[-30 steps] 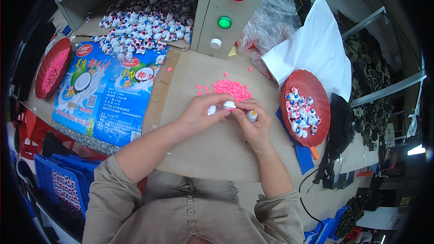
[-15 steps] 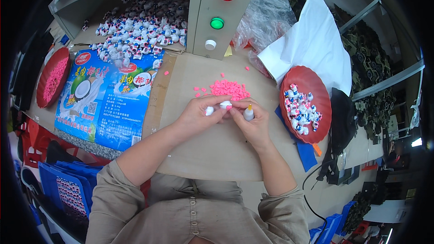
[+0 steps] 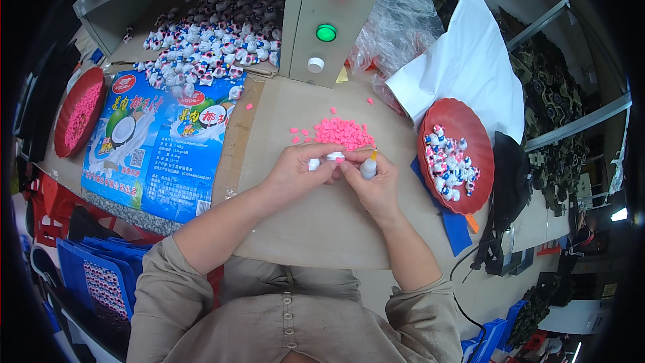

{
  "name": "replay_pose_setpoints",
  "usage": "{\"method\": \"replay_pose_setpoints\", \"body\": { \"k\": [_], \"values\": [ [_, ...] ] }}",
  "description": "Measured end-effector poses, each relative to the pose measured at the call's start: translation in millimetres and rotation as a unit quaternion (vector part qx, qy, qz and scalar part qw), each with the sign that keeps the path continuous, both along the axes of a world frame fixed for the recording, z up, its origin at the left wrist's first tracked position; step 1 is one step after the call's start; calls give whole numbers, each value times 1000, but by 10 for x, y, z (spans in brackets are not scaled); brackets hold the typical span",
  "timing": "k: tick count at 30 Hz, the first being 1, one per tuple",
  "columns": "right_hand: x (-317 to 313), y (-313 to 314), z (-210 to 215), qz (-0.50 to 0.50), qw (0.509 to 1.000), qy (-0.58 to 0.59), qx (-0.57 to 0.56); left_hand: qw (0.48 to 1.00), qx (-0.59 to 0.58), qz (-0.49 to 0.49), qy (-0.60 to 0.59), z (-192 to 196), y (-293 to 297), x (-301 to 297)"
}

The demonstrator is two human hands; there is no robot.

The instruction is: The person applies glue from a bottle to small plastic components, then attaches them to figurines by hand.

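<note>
In front of my body both hands meet over the work surface. My left hand (image 3: pixel 299 176) is closed around a small white figurine (image 3: pixel 334 156), and a second white piece (image 3: pixel 314 164) shows at its fingers. A pink bit sits against the figurine, where my right fingertips touch it. My right hand (image 3: pixel 377 185) is closed too, with a small white squeeze bottle (image 3: pixel 368 169) with a yellowish tip held between its fingers, tip upward. Just beyond the hands lies a loose heap of small pink pieces (image 3: pixel 342 133).
At right stands a red scalloped bowl (image 3: pixel 485 161) of painted figurines, on blue cloth (image 3: pixel 455 232). Many more figurines (image 3: pixel 208 47) fill the metal box's opening at back left. A printed blue cardboard sheet (image 3: pixel 158 154) and a red bowl of pink pieces (image 3: pixel 62 136) lie left.
The whole view has shifted very slightly. Both hands keep nearly the same pose, still together at the white figurine.
</note>
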State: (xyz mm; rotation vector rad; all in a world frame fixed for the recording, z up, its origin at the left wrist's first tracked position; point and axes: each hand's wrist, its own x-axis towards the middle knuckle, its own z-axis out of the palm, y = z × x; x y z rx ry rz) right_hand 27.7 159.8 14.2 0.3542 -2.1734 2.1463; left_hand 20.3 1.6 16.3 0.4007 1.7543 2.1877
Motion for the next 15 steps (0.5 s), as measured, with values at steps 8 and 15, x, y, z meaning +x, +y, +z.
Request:
{"method": "replay_pose_setpoints", "body": {
  "k": [8, 15],
  "values": [
    [-17, -22, -77, -34, 997, 20, 60, 998, 12, 8, -56, -18, 31, -7],
    [-29, -35, 90, -8, 993, -109, -46, 997, -34, 57, 27, -23, 28, -34]
  ]
}}
